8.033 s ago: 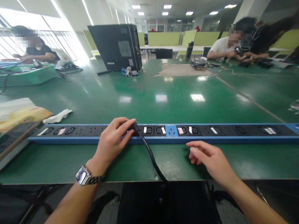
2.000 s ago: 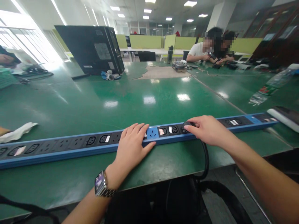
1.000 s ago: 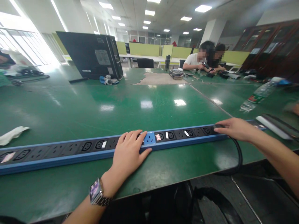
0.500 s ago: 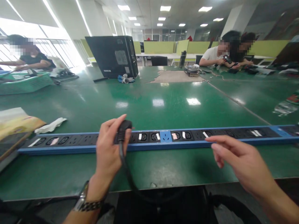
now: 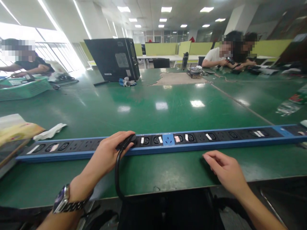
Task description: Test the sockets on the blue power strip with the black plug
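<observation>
My left hand (image 5: 109,150) grips a black power plug (image 5: 130,140) from above, thumb on the near side. The plug is down against a long blue-and-black power strip (image 5: 192,148), left of its middle; its prongs are hidden, so how deep it sits I cannot tell. A thick black cable (image 5: 117,175) hangs from the plug over the table's front edge. Several sockets of the strip carry small white or pinkish stickers. My right hand (image 5: 225,169) hovers in front of the strip, right of centre, with curled fingers, thumb tip against the index finger, and nothing visible in it.
The strip lies across the green table (image 5: 144,118). A black computer case (image 5: 112,60) and gloves (image 5: 127,82) stand farther back. At left are a green basket (image 5: 26,91) and a yellow package (image 5: 19,129); at right, a plastic bottle (image 5: 291,102). Other people sit around the table.
My left hand has lowered the plug from above the strip onto it. The right hand has drawn back toward me from the strip, and its fingers have curled in.
</observation>
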`<state>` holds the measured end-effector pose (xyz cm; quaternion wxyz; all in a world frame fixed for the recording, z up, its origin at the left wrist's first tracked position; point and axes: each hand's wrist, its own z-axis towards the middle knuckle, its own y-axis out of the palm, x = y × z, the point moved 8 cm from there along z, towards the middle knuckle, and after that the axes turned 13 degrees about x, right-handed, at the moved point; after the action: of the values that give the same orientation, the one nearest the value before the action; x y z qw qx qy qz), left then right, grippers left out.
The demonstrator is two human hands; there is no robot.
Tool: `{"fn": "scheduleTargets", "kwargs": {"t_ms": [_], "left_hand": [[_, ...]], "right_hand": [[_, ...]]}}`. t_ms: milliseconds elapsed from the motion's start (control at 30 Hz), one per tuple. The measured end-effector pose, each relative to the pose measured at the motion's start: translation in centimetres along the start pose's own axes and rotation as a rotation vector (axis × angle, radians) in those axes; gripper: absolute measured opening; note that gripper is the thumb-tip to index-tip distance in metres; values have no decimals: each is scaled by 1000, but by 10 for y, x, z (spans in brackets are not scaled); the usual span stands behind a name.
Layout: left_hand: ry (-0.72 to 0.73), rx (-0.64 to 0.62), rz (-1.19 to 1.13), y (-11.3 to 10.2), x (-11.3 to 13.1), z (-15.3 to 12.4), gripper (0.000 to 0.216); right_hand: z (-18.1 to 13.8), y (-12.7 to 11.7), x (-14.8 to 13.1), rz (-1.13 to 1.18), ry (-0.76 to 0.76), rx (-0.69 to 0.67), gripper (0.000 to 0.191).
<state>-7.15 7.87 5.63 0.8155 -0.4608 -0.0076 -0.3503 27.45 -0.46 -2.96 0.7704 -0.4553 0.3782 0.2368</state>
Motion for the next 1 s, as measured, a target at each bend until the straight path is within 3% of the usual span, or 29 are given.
{"fn": "scheduleTargets", "kwargs": {"t_ms": [100,200,333,367,400,500,600,900,1000], "left_hand": [[0,-2,15,4,-8,-6,36],[25,42,-3,4,-1,-8,31],[-69,448,-50,-19,23,1,31],[-80,495,-72,-17,32,4,33],[-58,460,-106,-7,43,9,33],[35,196,-221,40,74,22,26],[-7,114,-223,68,80,26,26],[2,-2,-146,76,76,26,27],[57,110,-184,66,87,26,25]], "right_hand": [[-1,3,-1,-38,-50,-6,35],[-1,4,-4,-54,-75,3,36],[-2,5,-7,-55,-81,-2,37],[-2,5,-7,-52,-78,0,36],[-2,5,-7,-49,-74,5,36],[-2,4,-5,-42,-60,15,36],[-2,6,-5,-36,-51,3,36],[0,7,-2,-27,-44,11,35],[0,3,-5,47,26,39,36]]}}
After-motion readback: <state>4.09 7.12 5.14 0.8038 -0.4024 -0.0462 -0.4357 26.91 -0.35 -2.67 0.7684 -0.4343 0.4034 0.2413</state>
